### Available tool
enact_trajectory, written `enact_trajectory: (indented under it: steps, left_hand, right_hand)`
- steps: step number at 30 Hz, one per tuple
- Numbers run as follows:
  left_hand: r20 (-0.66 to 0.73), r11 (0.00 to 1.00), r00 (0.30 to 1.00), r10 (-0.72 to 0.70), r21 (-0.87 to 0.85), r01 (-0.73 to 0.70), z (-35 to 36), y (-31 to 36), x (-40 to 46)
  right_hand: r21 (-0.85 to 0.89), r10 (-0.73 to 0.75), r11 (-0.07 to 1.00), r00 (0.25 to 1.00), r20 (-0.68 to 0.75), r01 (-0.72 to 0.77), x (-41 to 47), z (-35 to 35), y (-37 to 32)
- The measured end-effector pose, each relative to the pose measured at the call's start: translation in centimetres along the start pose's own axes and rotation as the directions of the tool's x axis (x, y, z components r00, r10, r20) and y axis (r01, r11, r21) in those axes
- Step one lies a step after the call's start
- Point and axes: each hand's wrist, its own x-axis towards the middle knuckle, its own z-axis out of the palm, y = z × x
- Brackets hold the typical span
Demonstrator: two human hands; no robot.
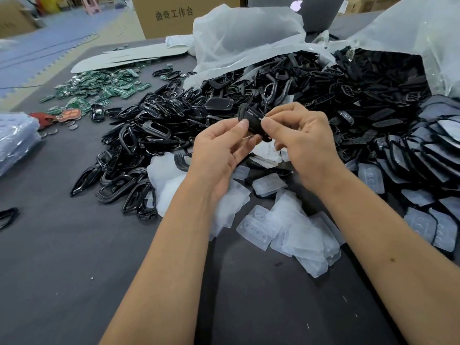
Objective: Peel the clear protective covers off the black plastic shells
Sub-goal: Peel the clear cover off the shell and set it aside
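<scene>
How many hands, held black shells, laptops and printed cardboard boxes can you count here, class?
Hands: 2 (left hand, right hand)
black shell, held by both hands: 1
laptop: 1
printed cardboard box: 1
Total: 5

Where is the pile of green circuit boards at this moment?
In the head view the green circuit boards lie far left on the table, beyond the heap of black frames and just before the flat white sheets.
</scene>
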Motion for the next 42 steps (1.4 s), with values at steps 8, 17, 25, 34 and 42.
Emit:
enact_trajectory:
  steps: [8,17,25,34,42]
  left_hand:
    - [-0.084,0.999,0.996,0.029,0.032,-0.026,-0.1,-0.1,0.2]
    - [-0.068,0.997,0.996,0.056,0.065,-0.051,0.3,-0.6,0.4]
    - [-0.094,1.0,0.996,0.007,0.018,-0.005,0.2,-0.7,0.6]
    - [-0.065,0.99,0.997,0.043,0.138,-0.034,0.3,-1.1,0.5]
    - [-0.037,0.998,0.999,-0.038,0.043,0.04,0.3,-0.5,0.5]
  right_hand:
    - [0.35,0.27,0.862,0.916,0.297,-0.367,-0.1,-0.6,-0.5]
    - [0.34,0.17,0.914,0.969,0.178,-0.222,-0.1,-0.7,0.1]
    - [0.283,0.207,0.919,0.948,0.243,-0.274,0.0,-1.4,0.1]
    - [0.447,0.304,0.79,0.901,0.309,-0.419,0.1,-1.7,0.2]
    - [0.493,0.28,0.771,0.91,0.307,-0.403,0.5,-1.6,0.5]
